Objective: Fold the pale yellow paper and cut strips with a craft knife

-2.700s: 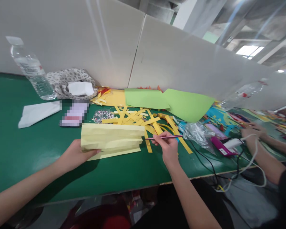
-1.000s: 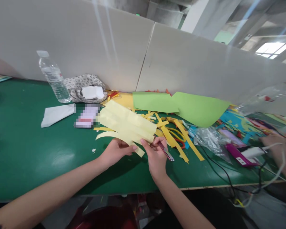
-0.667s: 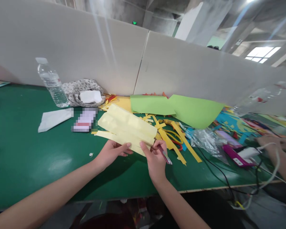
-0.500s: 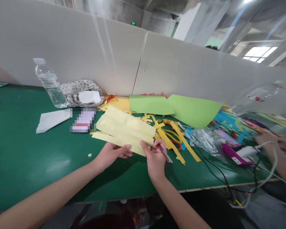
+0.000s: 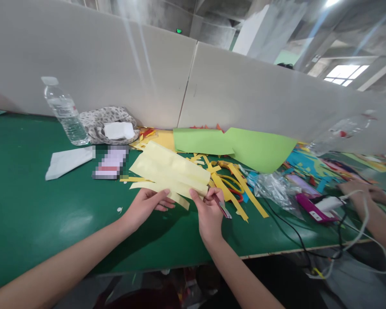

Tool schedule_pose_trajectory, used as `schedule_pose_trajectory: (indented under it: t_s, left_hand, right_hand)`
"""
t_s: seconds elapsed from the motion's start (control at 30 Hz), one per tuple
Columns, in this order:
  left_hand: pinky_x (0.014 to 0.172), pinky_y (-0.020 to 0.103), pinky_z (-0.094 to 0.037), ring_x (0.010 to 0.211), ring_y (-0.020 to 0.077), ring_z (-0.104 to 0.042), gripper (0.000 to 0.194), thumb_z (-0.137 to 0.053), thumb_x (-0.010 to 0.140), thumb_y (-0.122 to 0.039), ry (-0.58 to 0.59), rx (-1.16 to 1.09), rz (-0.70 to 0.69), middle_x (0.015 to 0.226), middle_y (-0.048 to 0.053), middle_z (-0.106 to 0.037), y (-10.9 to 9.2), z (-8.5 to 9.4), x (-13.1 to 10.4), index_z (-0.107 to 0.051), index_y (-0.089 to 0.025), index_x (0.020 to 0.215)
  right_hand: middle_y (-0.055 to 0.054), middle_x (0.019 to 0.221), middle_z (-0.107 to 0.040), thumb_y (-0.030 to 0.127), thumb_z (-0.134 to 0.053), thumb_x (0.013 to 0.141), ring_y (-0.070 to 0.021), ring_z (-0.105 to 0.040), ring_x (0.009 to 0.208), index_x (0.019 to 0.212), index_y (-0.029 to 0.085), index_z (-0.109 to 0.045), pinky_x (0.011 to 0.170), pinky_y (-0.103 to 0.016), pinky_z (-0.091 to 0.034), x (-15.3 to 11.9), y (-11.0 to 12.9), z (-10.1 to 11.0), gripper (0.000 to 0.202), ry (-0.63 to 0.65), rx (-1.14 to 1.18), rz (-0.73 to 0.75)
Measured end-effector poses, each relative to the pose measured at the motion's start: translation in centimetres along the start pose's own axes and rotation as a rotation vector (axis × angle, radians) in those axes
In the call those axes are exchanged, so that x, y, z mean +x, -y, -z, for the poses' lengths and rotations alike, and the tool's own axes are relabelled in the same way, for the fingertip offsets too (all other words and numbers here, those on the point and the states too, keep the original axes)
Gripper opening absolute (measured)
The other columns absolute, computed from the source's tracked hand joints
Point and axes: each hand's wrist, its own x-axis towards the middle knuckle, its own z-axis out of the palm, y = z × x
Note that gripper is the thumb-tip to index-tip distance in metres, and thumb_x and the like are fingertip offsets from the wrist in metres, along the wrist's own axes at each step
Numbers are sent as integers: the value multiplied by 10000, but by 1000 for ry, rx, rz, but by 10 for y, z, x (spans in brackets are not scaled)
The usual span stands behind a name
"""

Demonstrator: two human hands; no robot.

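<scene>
Head view: we hold the pale-yellow paper [image 5: 172,167] above the green table [image 5: 64,244], in front of us and tilted down toward the right. Our left hand [image 5: 148,205] has its thumb and fingers closed on the pale strip [image 5: 181,201] that lies along the paper's lower edge; whether the two are joined we cannot tell. Our right hand [image 5: 211,210] pinches the paper's lower right corner under the thumb, and its curled fingers also grip a slim dark-pink tool [image 5: 222,207], which points down to the right. Just beyond, we see yellow strips [image 5: 251,196] scattered near a yellow loop [image 5: 233,177], with green sheets [image 5: 259,148] behind them by the partition [image 5: 116,64]. To our left are a clear bottle [image 5: 65,112], a spotted pouch [image 5: 111,115] and a white tissue [image 5: 69,162]; to our right, a crumpled plastic bag [image 5: 276,189], a magenta object [image 5: 312,209] and a co-worker's hand [image 5: 354,189].
</scene>
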Motion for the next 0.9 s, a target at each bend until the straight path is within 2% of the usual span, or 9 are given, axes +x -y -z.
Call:
schedule_pose_trajectory:
  t_s: [0.23,0.33,0.47,0.57,0.67,0.8,0.9]
  left_hand:
    - [712,295,-526,770,219,-689,367,-622,755,-457,-1,-24,17,830,133,-736,0,1,-2,-717,-102,739]
    - [710,295,-526,767,213,-689,350,-623,754,-449,13,-40,10,832,127,-736,0,1,-1,-716,-112,740]
    - [686,285,-524,744,208,-688,321,-632,751,-426,39,-42,7,794,117,-737,-1,3,-2,-713,-116,726]
    - [703,290,-522,749,205,-682,298,-628,759,-412,120,2,14,789,99,-739,-3,2,-8,-719,-129,739]
    - [739,298,-517,793,206,-673,306,-601,779,-427,172,36,-7,826,83,-740,-2,0,-12,-724,-147,760]
    - [713,299,-516,779,201,-669,356,-550,810,-454,143,33,-87,869,93,-731,2,1,-8,-712,-136,801]
    - [692,297,-515,756,199,-667,354,-548,811,-453,121,20,-121,864,95,-728,4,3,-5,-703,-135,792]
  right_hand:
    - [82,655,-421,275,-752,649,-111,-508,633,740,235,-322,645,-260,-454,2,0,2,441,-5,-6,-14]
    - [87,654,-441,249,-765,626,-113,-533,661,751,234,-344,680,-268,-460,6,1,5,440,32,68,-38]
    - [95,615,-501,259,-793,575,-111,-553,623,761,232,-353,666,-271,-467,23,9,11,479,47,210,-173]
    - [78,614,-551,278,-805,551,-119,-568,593,748,230,-363,597,-263,-473,37,16,15,486,27,251,-299]
    - [61,635,-581,239,-822,499,-139,-595,602,727,231,-370,563,-267,-488,43,21,17,507,64,278,-377]
    - [74,636,-577,164,-823,467,-122,-590,582,733,226,-393,503,-223,-480,41,25,21,510,151,290,-448]
    - [53,708,-615,151,-814,478,-130,-612,651,728,215,-418,544,-231,-504,37,28,24,473,216,297,-496]
